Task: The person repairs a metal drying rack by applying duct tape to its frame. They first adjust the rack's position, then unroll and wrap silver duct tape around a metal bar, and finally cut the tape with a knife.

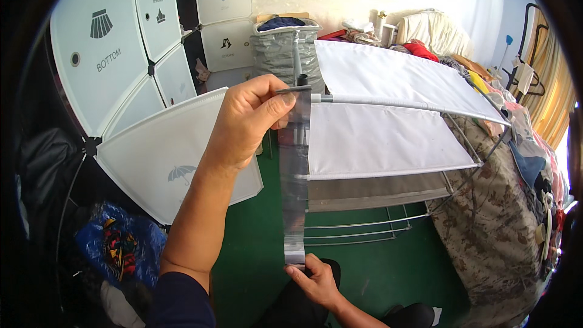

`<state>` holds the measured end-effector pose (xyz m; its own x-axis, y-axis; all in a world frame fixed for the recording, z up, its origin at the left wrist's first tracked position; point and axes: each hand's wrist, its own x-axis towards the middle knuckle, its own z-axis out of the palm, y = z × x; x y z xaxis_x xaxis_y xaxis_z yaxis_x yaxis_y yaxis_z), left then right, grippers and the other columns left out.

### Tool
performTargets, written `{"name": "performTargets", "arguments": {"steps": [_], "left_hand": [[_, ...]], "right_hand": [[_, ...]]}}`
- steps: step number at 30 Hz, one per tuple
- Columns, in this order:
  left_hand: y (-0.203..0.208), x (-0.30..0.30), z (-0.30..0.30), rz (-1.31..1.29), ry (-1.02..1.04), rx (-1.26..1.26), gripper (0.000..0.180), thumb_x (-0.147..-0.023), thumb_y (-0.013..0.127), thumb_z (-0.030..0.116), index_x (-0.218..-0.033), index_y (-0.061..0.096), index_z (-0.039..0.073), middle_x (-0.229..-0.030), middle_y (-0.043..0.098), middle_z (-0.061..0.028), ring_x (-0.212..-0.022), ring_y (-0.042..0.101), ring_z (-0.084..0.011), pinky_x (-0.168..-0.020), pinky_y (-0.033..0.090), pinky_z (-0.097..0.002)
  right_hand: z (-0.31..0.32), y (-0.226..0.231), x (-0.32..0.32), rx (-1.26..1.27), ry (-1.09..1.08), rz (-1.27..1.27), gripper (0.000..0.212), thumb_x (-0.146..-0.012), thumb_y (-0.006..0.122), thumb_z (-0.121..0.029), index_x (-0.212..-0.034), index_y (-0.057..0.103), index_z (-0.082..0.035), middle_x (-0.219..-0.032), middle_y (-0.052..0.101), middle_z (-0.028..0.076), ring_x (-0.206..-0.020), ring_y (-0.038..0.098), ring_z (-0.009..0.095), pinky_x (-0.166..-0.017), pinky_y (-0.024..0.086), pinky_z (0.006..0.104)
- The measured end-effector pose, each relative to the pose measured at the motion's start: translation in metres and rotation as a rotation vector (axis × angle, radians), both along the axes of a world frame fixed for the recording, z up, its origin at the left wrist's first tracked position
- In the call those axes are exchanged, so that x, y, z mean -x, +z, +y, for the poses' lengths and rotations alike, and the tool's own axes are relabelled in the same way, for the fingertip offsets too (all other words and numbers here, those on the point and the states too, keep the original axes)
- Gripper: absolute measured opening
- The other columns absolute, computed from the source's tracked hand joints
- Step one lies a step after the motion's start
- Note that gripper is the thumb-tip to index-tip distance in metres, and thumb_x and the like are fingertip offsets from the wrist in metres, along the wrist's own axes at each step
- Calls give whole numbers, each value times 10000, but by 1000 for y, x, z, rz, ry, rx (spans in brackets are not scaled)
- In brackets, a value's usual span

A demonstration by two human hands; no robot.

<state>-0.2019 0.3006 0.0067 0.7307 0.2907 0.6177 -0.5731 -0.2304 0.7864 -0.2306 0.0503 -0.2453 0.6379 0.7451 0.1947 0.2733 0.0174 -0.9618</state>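
Observation:
A long, shiny dark grey strip, which looks like tape, hangs stretched between my two hands in the middle of the view. My left hand pinches its upper end between thumb and fingers, close to a grey upright tube. At the lower end, where the strip turns silvery, my right hand grips it from the right. I cannot tell whether a roll is inside that end. Just right of the strip stands a rack of metal tubes with white fabric shelves; the strip covers its near left edge.
White cabinet panels line the left, one hanging open beside my left forearm. A blue plastic bag lies low left. Behind the rack is a grey laundry hamper. Clothes pile on a camouflage-covered bed or sofa at right.

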Motion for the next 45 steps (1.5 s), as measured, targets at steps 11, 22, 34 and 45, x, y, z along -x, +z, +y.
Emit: {"name": "performTargets", "arguments": {"steps": [11, 22, 34, 45], "left_hand": [[3, -9, 3, -7, 85, -115, 222, -1020, 717, 169, -859, 697, 19, -709, 549, 76, -661, 396, -3, -565, 295, -215], [-5, -20, 2, -151, 211, -180, 293, -1001, 772, 225, -806, 688, 25, -661, 522, 81, -623, 380, -3, -541, 283, -215], [-3, -12, -10, -146, 340, -263, 225, -1004, 763, 209, -965, 747, -12, -761, 710, -7, -658, 559, -18, -568, 413, -201], [-2, -14, -16, -185, 413, -247, 153, -989, 765, 127, -985, 704, -14, -799, 699, 2, -696, 586, -26, -636, 472, -195]], "right_hand": [[4, -2, 0, 33, 10, -5, 241, -955, 787, -240, -1063, 756, -26, -887, 679, 117, -779, 660, 234, -668, 512, 347], [9, 0, 5, 12, 22, -22, 280, -964, 778, -281, -1068, 748, -22, -878, 663, 132, -770, 655, 266, -663, 515, 364], [9, 0, 6, -29, 15, -65, 269, -952, 777, -265, -1078, 751, -28, -876, 683, 140, -793, 655, 297, -706, 525, 395], [4, -6, 8, 18, 62, -101, 220, -951, 781, -188, -1112, 766, -38, -917, 725, 93, -858, 684, 215, -783, 533, 332]]}}
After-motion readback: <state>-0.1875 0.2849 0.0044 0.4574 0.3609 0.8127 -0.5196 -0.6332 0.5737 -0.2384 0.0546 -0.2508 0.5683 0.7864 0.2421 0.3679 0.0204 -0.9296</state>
